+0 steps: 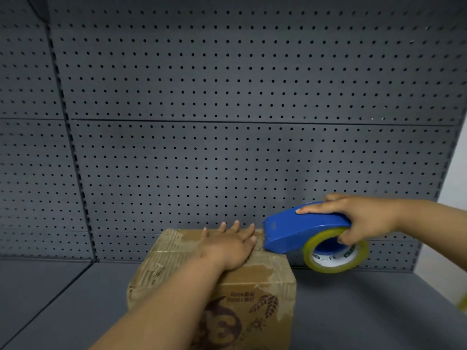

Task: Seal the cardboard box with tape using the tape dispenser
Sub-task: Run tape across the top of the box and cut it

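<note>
A worn brown cardboard box [255, 294] with torn surface paper and a dark printed logo stands on a grey shelf. My left hand [227, 245] lies flat on its top, fingers spread, holding nothing. My right hand [364, 218] grips a blue tape dispenser [298, 229] carrying a roll of clear yellowish tape [336, 250]. The dispenser's front edge touches the box's top right edge, just beside my left fingertips. The roll hangs off to the right of the box, above the shelf.
The grey shelf surface [366, 311] stretches around the box. A grey pegboard wall [227, 122] rises right behind it. A shelf seam runs diagonally at the left [50, 299]. A pale wall shows at the far right edge.
</note>
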Action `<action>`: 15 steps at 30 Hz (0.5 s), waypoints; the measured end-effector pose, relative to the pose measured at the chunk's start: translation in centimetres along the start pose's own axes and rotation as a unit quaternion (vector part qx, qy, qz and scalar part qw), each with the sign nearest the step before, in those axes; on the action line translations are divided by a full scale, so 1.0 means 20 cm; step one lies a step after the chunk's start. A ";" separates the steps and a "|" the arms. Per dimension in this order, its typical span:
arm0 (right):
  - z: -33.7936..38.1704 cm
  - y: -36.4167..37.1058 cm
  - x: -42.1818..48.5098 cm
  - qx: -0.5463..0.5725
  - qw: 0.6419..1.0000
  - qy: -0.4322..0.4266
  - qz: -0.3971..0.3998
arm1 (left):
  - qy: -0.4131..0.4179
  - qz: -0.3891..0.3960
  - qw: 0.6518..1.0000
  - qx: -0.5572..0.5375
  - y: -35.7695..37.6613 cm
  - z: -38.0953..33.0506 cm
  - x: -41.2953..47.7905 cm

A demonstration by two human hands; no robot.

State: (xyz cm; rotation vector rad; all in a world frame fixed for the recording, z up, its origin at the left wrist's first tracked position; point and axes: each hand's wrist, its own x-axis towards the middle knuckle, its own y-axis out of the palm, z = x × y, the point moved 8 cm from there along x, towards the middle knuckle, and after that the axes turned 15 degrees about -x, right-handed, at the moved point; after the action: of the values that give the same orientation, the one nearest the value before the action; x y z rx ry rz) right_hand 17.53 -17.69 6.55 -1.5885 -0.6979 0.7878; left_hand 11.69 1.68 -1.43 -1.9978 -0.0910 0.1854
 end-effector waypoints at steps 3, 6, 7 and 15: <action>-0.01 0.03 0.01 0.011 1.000 -0.003 0.009 | -0.011 0.011 1.000 0.022 0.04 0.02 0.03; 0.01 0.07 0.03 0.006 1.000 -0.011 0.014 | -0.015 0.018 0.999 0.029 0.03 0.03 0.04; 0.00 0.08 0.03 0.008 1.000 -0.011 0.010 | -0.015 0.019 0.999 0.030 0.03 0.03 0.04; -0.06 0.17 -0.01 0.015 1.000 -0.014 -0.019 | -0.021 0.033 0.999 0.018 0.04 0.05 0.06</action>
State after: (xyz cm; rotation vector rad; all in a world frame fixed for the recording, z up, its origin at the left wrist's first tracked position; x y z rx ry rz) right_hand 18.40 -19.14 3.32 -1.5359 -0.7311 0.7905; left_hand 12.74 2.35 -2.66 -1.9627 -0.0469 0.2695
